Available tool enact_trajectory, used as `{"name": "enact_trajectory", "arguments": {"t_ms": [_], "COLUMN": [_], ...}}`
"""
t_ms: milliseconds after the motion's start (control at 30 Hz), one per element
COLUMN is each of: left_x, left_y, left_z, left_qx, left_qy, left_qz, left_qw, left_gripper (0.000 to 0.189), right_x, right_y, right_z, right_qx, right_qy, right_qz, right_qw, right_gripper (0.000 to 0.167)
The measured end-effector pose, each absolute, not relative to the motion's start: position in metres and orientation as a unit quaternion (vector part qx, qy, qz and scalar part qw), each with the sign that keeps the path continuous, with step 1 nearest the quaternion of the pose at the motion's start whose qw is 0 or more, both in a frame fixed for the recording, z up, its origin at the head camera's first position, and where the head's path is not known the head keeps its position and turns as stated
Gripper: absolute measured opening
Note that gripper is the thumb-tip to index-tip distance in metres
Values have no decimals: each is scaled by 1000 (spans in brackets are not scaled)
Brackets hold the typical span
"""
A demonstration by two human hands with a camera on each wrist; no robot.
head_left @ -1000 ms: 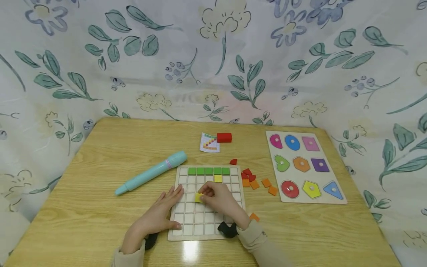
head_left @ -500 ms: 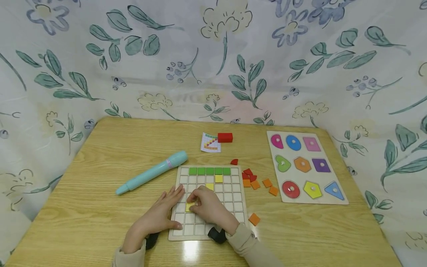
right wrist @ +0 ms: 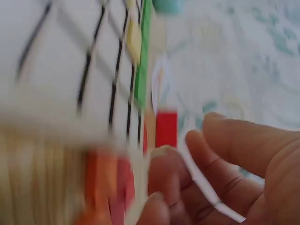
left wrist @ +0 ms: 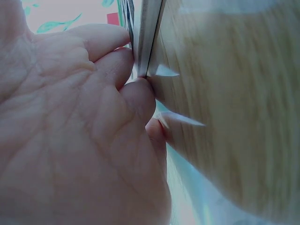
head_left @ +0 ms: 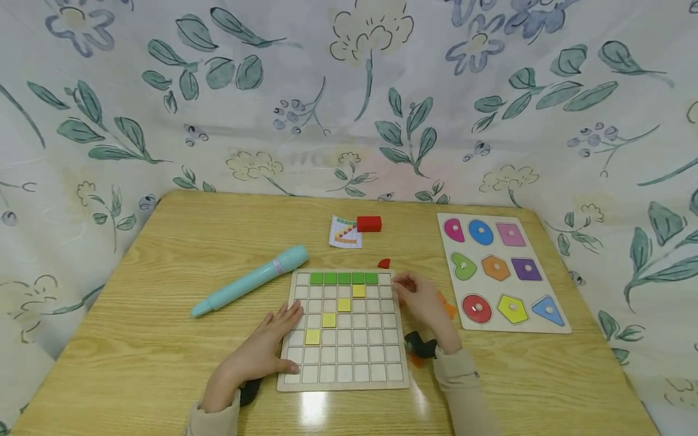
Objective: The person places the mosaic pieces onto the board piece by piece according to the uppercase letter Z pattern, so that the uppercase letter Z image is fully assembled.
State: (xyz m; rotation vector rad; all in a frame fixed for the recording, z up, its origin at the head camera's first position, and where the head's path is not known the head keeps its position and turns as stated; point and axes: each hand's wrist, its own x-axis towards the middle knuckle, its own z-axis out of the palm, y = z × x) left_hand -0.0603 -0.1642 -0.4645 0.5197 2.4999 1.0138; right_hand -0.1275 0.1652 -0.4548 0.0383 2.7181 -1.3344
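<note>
a person's left hand (head_left: pixel 262 348) rests, fingers outstretched, on the left of a gridded board (head_left: pixel 343 386); the right hand (head_left: pixel 422 303), loosely bent, apparently empty, is by the far right corner, nearer the orange tiles (head_left: pixel 449 309) lying right of the board. four yellow tiles (head_left: pixel 329 320) slant far right to near left.

Blurred grid board (right wrist: pixel 51 84), green tiles (right wrist: pixel 142 79), red block (right wrist: pixel 167 127), fingers (right wrist: pixel 248 143)

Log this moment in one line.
left hand: rests on left side of grid board; right hand: near board's upper right; green tiles: five, top row; yellow tiles: four, diagonal
</note>
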Motion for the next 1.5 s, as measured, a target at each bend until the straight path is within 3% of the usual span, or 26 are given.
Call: {"name": "enact_trajectory", "arguments": {"t_ms": [167, 333, 500, 733, 1033, 1233, 1500], "left_x": [-60, -59, -59, -59, -60, -59, -61], "left_y": [-165, -165, -164, -164, -164, -166, -164], "left_z": [-466, -462, -459, -458, -458, -460, -459], "left_qx": [186, 185, 187, 181, 189, 186, 195], "left_qy": [891, 888, 886, 888, 888, 889, 894], "left_qz": [367, 372, 378, 373, 373, 370, 355], "left_qw": [194, 195, 194, 196, 192, 195, 192], "left_gripper": [104, 104, 104, 104, 104, 104, 102], "right_x": [-123, -115, -117, -121, -122, -117, -90], "right_y": [216, 236, 229, 216, 202, 155, 78], "right_z": [-451, -452, -456, -461, -457, -454, -456], "right_qx": [77, 99, 93, 55, 38, -15, -172], "right_qy": [916, 930, 944, 946, 916, 884, 849], "right_qz": [-389, -344, -307, -313, -398, -460, -464], "right_qw": [60, 81, 76, 62, 17, 78, 186], "right_gripper": [28, 31, 29, 13, 18, 13, 5]}}
